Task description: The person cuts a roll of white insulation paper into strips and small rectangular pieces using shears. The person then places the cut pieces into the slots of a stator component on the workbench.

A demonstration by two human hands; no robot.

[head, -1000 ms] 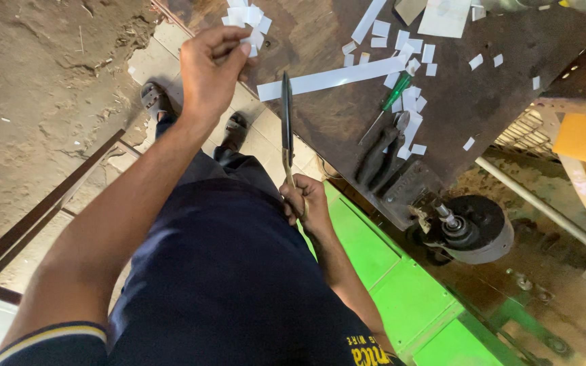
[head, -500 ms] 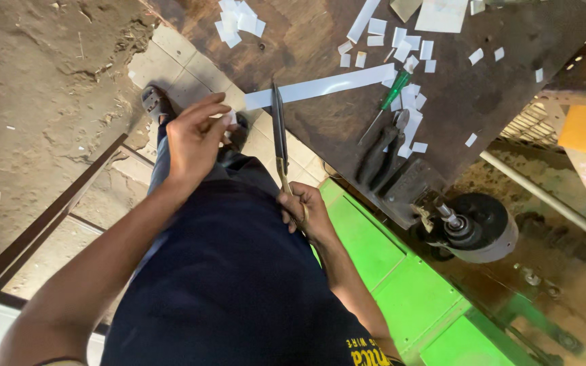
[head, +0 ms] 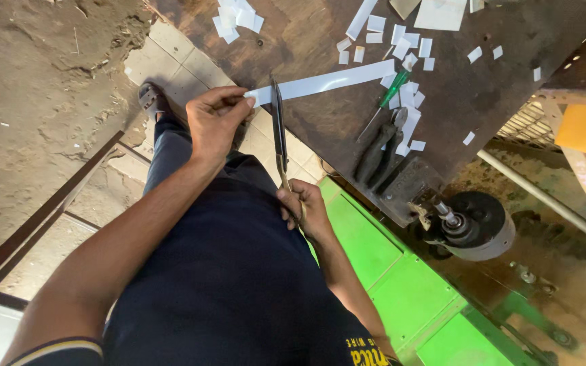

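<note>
Here my left hand (head: 215, 122) pinches the end of the white strip (head: 323, 83) at the edge of the dark table (head: 483, 61), while my right hand (head: 303, 207) is clamped on the long scissors (head: 279, 129), blades touching the strip.

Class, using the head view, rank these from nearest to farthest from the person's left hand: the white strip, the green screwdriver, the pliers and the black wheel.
1. White strip: pinched at its end by the left hand.
2. Green screwdriver: on the table, under the strip's far end.
3. Pliers: just below the screwdriver, too close to call between them.
4. Black wheel: beyond the table's corner.
</note>
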